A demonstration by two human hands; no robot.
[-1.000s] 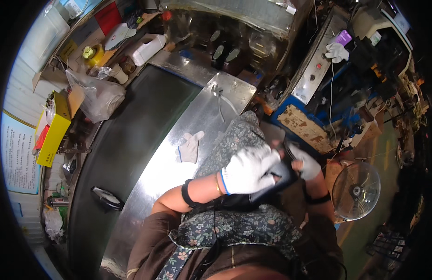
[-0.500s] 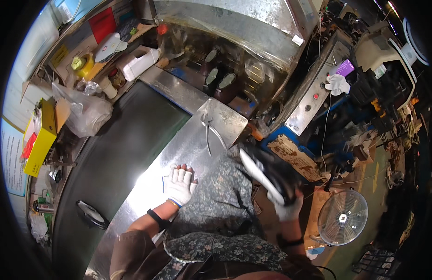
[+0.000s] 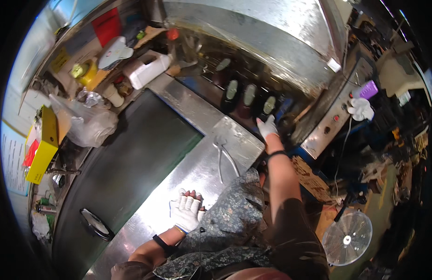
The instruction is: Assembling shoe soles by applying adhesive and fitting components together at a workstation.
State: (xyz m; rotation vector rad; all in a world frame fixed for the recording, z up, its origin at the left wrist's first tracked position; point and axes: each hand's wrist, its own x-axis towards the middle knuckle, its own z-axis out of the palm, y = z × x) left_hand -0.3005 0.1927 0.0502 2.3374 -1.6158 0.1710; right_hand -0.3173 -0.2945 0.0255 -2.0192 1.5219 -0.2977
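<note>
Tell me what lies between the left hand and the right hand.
The head view shows pliers lying on the metal table between the left hand and the right hand.

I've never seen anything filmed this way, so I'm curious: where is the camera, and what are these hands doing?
There is no robot here: these are a person's own hands, seen by a head-worn camera looking down through a wide lens that bends straight edges. The left hand, in a white glove with bare fingertips, rests on a shiny metal tabletop. Long-handled silver metal pliers lie farther up. The right hand, also white-gloved, reaches to a dark shoe with a pale grey-green face, rightmost of several; whether it grips is unclear. Left of the tabletop, a black shoe with a pale face lies on a wide, dark belt-like surface.
</note>
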